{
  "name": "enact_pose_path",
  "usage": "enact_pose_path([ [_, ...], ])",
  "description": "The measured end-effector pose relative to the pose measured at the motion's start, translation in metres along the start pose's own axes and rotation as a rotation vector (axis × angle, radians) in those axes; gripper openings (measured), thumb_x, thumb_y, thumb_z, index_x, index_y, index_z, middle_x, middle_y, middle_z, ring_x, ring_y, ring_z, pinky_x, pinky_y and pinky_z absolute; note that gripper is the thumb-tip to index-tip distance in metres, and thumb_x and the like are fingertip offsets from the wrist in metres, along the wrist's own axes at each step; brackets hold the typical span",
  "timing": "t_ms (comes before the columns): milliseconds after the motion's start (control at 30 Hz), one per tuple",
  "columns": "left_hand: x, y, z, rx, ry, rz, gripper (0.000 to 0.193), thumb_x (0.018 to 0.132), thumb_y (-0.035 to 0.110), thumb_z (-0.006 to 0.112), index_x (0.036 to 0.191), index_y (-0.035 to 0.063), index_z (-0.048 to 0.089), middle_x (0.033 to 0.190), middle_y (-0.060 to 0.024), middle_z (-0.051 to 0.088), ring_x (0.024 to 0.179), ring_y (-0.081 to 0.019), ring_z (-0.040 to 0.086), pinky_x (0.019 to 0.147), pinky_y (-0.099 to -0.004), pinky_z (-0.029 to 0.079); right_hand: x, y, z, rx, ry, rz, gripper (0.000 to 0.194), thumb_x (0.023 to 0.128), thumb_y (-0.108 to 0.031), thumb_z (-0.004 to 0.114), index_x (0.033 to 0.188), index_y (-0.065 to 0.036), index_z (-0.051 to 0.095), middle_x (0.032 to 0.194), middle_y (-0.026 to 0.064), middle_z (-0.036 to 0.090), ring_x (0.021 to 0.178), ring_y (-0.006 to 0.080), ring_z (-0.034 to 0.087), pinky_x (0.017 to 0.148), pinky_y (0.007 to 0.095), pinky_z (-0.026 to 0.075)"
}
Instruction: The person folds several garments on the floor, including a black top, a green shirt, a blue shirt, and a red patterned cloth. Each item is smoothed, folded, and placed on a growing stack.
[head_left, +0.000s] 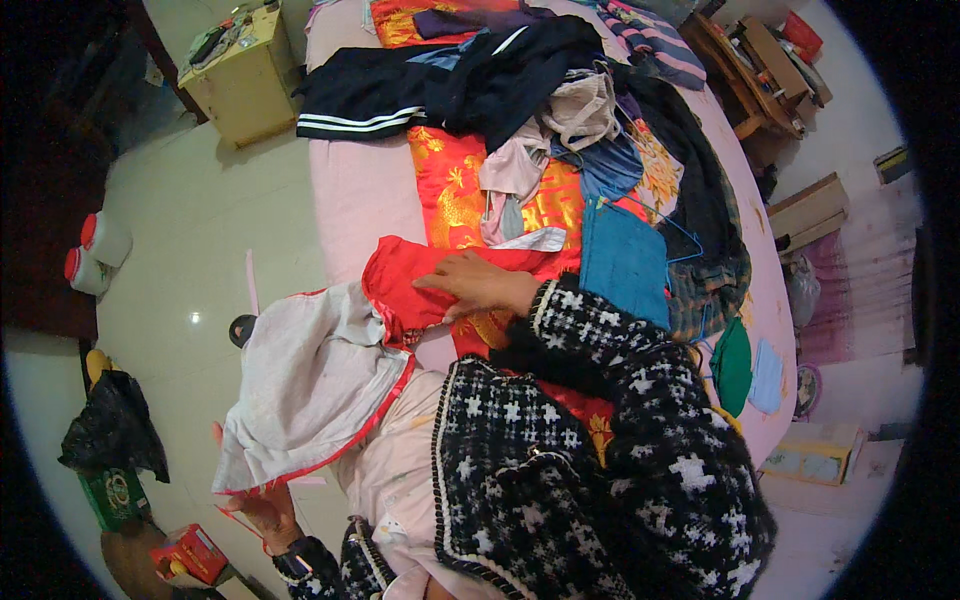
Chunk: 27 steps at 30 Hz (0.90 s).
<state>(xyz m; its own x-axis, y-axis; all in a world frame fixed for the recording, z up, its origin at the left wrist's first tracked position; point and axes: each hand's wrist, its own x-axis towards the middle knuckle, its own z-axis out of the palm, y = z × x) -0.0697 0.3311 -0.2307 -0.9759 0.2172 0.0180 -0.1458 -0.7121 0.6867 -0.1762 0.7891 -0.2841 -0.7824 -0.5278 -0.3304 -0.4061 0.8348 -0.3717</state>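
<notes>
A white cloth piece with red trim (307, 382) stretches from my lap over the bed's near edge, joined to a red fabric part (401, 281). My left hand (262, 510) grips its lower left corner, with fingers partly hidden behind the cloth and a thin red string by the palm. On the red part rests my right hand (484, 283), palm down with fingers somewhat apart. Just beyond it lie a white strip of fabric (536, 240) and a pale pink garment (514, 169). A folded blue cloth (622, 255) lies right of my right wrist.
The bed (360, 195) holds a red-and-gold patterned cover (450, 176), dark trousers with white stripes (367, 94), a beige bra (581, 109) and a blue hanger (686, 244). A cream cabinet (247, 97) stands on the tiled floor; white tubs (109, 236) stand far left.
</notes>
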Motion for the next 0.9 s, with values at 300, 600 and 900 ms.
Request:
enact_pose_path([
  [300, 0.013, -0.013, -0.005, 0.614, 0.555, -0.090, 0.058, 0.102, 0.023, 0.055, 0.151, 0.0024, 0.033, 0.146, -0.0143, 0.046, 0.129, -0.0229, 0.050, 0.105, -0.0375, 0.044, 0.032, 0.016, 0.034, 0.176, 0.401, -0.031, 0.082, 0.077, -0.013, 0.079, 0.148, -0.014, 0.038, 0.142, 0.0187, 0.044, 0.129, 0.0388, 0.046, 0.110, 0.0455, 0.040],
  [600, -0.021, 0.001, -0.042, 0.457, 0.703, -0.080, 0.059, 0.106, 0.045, 0.039, 0.148, 0.0036, 0.038, 0.134, -0.0116, 0.057, 0.114, -0.0193, 0.062, 0.092, -0.0368, 0.053, 0.033, 0.049, 0.016, 0.236, 0.529, 0.015, 0.063, 0.078, -0.008, 0.074, 0.136, -0.008, 0.050, 0.129, 0.0180, 0.055, 0.122, 0.0373, 0.052, 0.106, 0.0421, 0.043],
  [900, -0.009, 0.010, -0.028, 0.427, 0.565, -0.005, 0.057, 0.108, 0.045, 0.033, 0.147, 0.0049, 0.042, 0.136, -0.0117, 0.055, 0.120, -0.0188, 0.058, 0.096, -0.0350, 0.051, 0.109, 0.025, 0.023, 0.075, 0.448, -0.283, 0.054, 0.082, -0.007, 0.066, 0.134, -0.012, 0.054, 0.121, 0.0159, 0.061, 0.115, 0.0373, 0.055, 0.098, 0.0441, 0.048],
])
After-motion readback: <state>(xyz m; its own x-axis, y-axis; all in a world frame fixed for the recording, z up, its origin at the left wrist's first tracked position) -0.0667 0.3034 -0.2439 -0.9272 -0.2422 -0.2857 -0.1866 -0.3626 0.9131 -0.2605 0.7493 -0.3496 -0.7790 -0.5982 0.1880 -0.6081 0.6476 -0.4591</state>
